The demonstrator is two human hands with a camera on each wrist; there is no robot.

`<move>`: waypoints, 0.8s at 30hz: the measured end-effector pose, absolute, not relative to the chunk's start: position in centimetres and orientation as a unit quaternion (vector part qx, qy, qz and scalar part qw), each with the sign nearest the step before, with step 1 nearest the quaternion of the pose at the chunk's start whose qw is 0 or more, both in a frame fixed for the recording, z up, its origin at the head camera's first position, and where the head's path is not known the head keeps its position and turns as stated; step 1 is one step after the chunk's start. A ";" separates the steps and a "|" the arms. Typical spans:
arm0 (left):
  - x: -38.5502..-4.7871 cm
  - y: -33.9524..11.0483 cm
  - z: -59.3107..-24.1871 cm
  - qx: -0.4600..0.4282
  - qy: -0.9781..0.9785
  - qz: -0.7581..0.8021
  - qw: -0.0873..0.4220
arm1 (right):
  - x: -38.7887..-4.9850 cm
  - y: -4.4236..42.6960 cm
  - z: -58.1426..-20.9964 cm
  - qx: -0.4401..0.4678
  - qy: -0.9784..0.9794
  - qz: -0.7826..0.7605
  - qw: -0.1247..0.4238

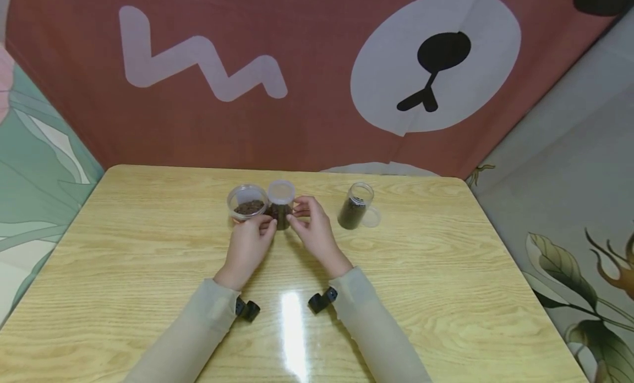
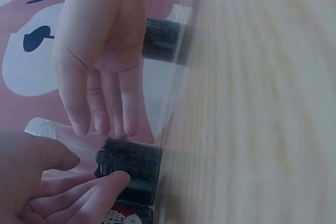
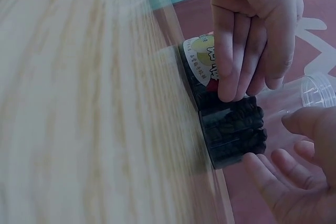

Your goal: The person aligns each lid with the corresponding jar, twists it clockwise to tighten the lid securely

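Observation:
A slim clear jar (image 1: 280,220) of dark pieces, its top covered by a whitish lid (image 1: 281,191), stands upright between my hands. Touching its left side is a wider jar (image 1: 247,193) with brown pieces inside; the right wrist view shows its printed label (image 3: 199,61). My left hand (image 1: 250,240) is at the near side where the two jars meet, fingertips against the slim jar. To the right of that jar is my right hand (image 1: 314,231), thumb and fingers spread beside its wall, little curled. Contact of the right fingertips is hard to tell.
Farther right stands another slim jar (image 1: 353,212), uncapped and partly filled with dark pieces. A round translucent lid (image 1: 371,217) lies beside it on the wooden table (image 1: 431,295). A brown cloth (image 1: 307,124) hangs behind the table's far edge.

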State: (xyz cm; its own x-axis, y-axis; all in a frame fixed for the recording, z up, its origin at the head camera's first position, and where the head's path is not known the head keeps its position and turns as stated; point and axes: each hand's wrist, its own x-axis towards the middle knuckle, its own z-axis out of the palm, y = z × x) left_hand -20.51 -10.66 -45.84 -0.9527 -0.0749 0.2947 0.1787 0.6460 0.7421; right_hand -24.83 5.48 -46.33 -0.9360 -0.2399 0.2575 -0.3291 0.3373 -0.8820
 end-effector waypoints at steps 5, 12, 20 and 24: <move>-20.4 -10.7 -45.7 -0.029 -0.898 -0.415 0.146 | -24.8 5.6 -46.2 0.173 -0.819 0.546 0.030; -20.2 -10.7 -45.5 -0.043 -0.901 -0.403 0.154 | -24.8 5.9 -45.7 0.183 -0.824 0.536 0.020; -19.9 -10.7 -45.2 -0.065 -0.911 -0.367 0.175 | -24.4 6.9 -44.3 0.199 -0.833 0.516 -0.011; -19.8 -10.7 -45.2 -0.071 -0.913 -0.361 0.176 | -24.1 7.8 -43.3 0.205 -0.839 0.504 -0.010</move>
State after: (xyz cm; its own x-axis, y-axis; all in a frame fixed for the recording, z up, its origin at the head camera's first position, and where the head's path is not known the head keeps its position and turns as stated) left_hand -19.81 -10.70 -45.17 -0.9278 0.0023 0.3731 0.2569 0.7293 0.6341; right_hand -24.10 7.76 -43.33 -0.9158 -0.3537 0.1903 -0.3340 0.4075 -0.8499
